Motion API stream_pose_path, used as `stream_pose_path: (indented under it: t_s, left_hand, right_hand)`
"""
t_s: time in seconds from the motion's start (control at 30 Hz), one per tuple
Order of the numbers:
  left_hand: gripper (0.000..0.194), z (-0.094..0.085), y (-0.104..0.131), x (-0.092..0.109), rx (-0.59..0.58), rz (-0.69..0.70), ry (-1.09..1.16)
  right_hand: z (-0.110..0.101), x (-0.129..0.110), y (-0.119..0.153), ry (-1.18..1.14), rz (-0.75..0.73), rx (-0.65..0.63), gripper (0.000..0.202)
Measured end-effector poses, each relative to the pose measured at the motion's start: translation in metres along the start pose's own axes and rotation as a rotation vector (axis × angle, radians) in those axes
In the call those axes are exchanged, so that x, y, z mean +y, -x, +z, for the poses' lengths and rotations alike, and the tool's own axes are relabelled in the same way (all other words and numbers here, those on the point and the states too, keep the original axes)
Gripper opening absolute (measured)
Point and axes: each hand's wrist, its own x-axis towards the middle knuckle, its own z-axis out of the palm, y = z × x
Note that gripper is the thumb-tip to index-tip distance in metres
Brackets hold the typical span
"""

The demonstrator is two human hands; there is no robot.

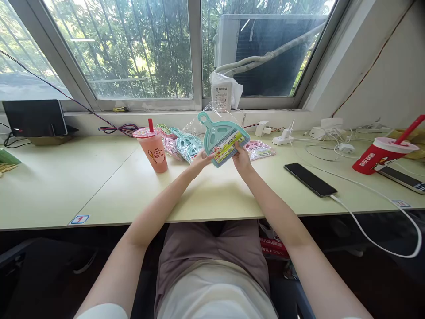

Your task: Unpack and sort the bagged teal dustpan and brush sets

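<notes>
A small mint-green dustpan (218, 131) with a loop handle is held up over the table, tilted, with a yellow-green label and pale bristles along its lower side. My left hand (202, 160) pinches its lower left corner. On the lower right edge, my right hand (241, 158) grips it near the label. Clear plastic film shows above the handle. Behind my left hand lie several wrapped mint-green dustpans (186, 144) beside pink ones (171, 146). Another pink wrapped pack (260, 149) lies flat behind my right hand.
A pink drink cup (153, 148) stands left of the packs. To the right lie a phone (311, 179) on a white cable, a red cup (378, 156) and tangled chargers (341, 144). A small box (221, 95) stands on the windowsill; a dark tablet (35, 117) stands far left.
</notes>
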Motion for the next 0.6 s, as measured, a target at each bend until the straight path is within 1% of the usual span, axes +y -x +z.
stream_pose_path:
  t_s: [0.07, 0.13, 0.27, 0.33, 0.47, 0.6]
  left_hand:
    - [0.09, -0.005, -0.003, 0.002, 0.064, 0.047, 0.118]
    - [0.08, -0.008, -0.003, 0.004, 0.091, 0.041, 0.173]
    - [0.055, -0.005, 0.001, 0.005, 0.156, -0.095, 0.16]
    - [0.048, -0.001, 0.004, 0.003, 0.174, -0.131, 0.149]
    - [0.05, 0.008, 0.006, -0.004, 0.157, -0.172, 0.146]
    - [0.053, 0.012, 0.004, -0.013, 0.172, -0.206, 0.137]
  right_hand:
    - [0.001, 0.003, 0.002, 0.003, 0.03, 0.001, 0.025]
    - [0.003, 0.007, 0.004, 0.021, 0.066, -0.011, 0.024]
    - [0.006, 0.01, 0.008, 0.048, 0.117, -0.064, 0.026]
    - [0.006, 0.01, 0.008, 0.052, 0.123, -0.07, 0.025]
    - [0.003, 0.01, 0.006, 0.058, 0.103, -0.014, 0.021]
    - [0.002, 0.01, 0.004, 0.057, 0.073, 0.024, 0.022]
